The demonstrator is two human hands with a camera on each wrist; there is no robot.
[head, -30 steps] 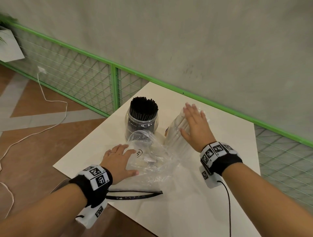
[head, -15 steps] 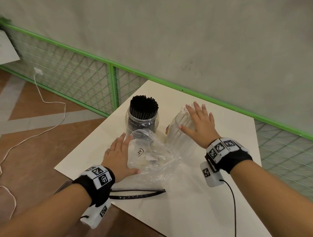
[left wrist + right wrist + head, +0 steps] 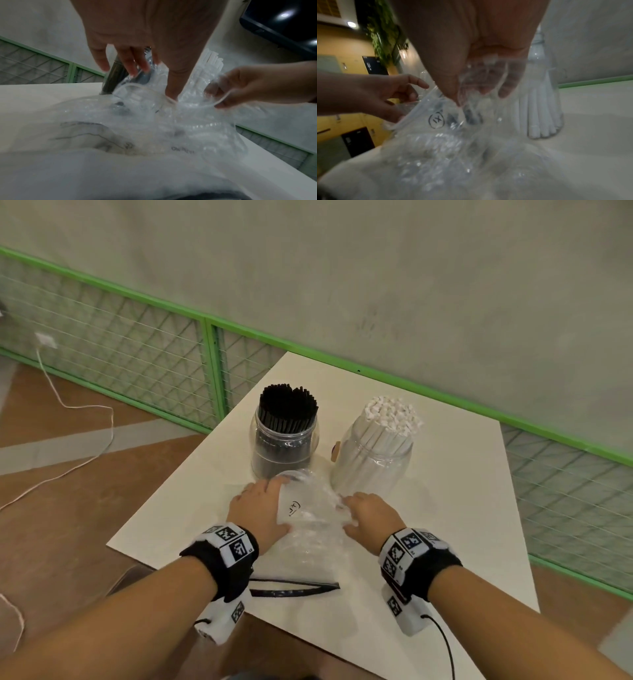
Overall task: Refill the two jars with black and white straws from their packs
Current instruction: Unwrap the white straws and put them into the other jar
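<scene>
A clear jar packed with black straws [image 3: 284, 436] stands beside a clear jar packed with white straws [image 3: 373, 460] on the white table [image 3: 445, 508]. In front of them lies an empty, crumpled clear plastic pack [image 3: 311, 522]. My left hand [image 3: 257, 508] holds the pack's left edge, thumb against the film [image 3: 171, 83]. My right hand [image 3: 370, 515] pinches the pack's right side, film bunched between thumb and fingers [image 3: 481, 89]. Neither hand touches a jar.
A black strip [image 3: 294, 590] lies on the table near its front edge, just behind my left wrist. A green mesh fence [image 3: 212, 371] and a grey wall run behind the table. A white cable [image 3: 85, 419] trails over the brown floor at the left.
My right hand has left the white straws' jar and come down to grasp the plastic pack. The left hand has stayed on the pack.
</scene>
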